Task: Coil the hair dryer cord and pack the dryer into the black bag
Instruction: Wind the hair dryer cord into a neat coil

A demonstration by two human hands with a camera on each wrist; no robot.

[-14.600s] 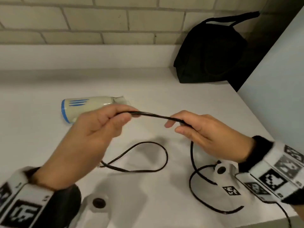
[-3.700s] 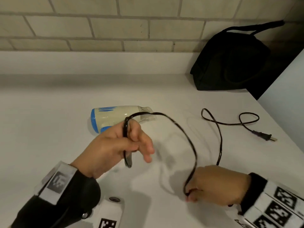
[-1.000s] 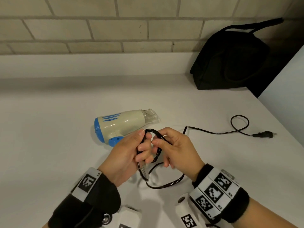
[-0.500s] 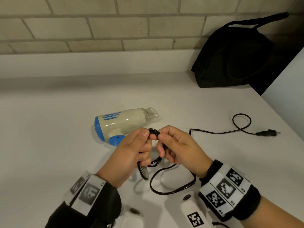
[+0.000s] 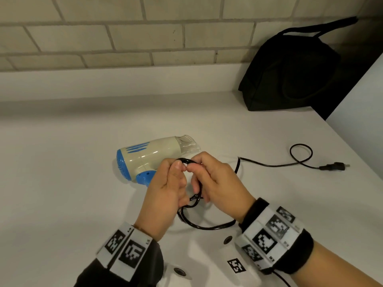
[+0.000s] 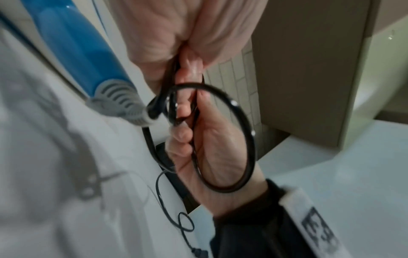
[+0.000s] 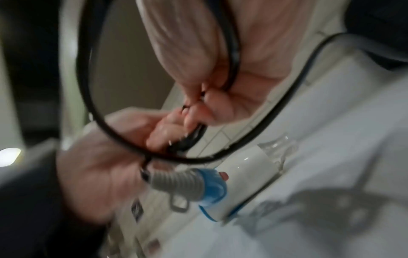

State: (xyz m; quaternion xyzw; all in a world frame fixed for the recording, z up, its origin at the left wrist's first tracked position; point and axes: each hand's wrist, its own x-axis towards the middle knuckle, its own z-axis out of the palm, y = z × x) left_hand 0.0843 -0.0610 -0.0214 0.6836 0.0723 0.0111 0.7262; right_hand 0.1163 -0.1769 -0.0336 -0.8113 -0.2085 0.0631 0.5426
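A cream and blue hair dryer (image 5: pixel 153 155) lies on its side on the white counter (image 5: pixel 62 183). Its black cord (image 5: pixel 207 225) is gathered in small loops between my two hands, just in front of the dryer. My left hand (image 5: pixel 165 193) pinches the loops at the top with thumb and fingers. My right hand (image 5: pixel 215 181) grips the same cord (image 6: pixel 232 139) right beside it, one loop hanging below. The loose end runs right across the counter to the plug (image 5: pixel 333 167). The black bag (image 5: pixel 290 73) stands at the back right against the wall.
A brick wall (image 5: pixel 124 38) runs behind the counter's raised back ledge. A pale panel (image 5: pixel 362 121) rises at the far right beside the bag. The counter's right edge passes near the plug.
Over the last second both hands have drawn closer together on the coil and the hanging loop has shrunk a little. The plug end has stayed at the right.
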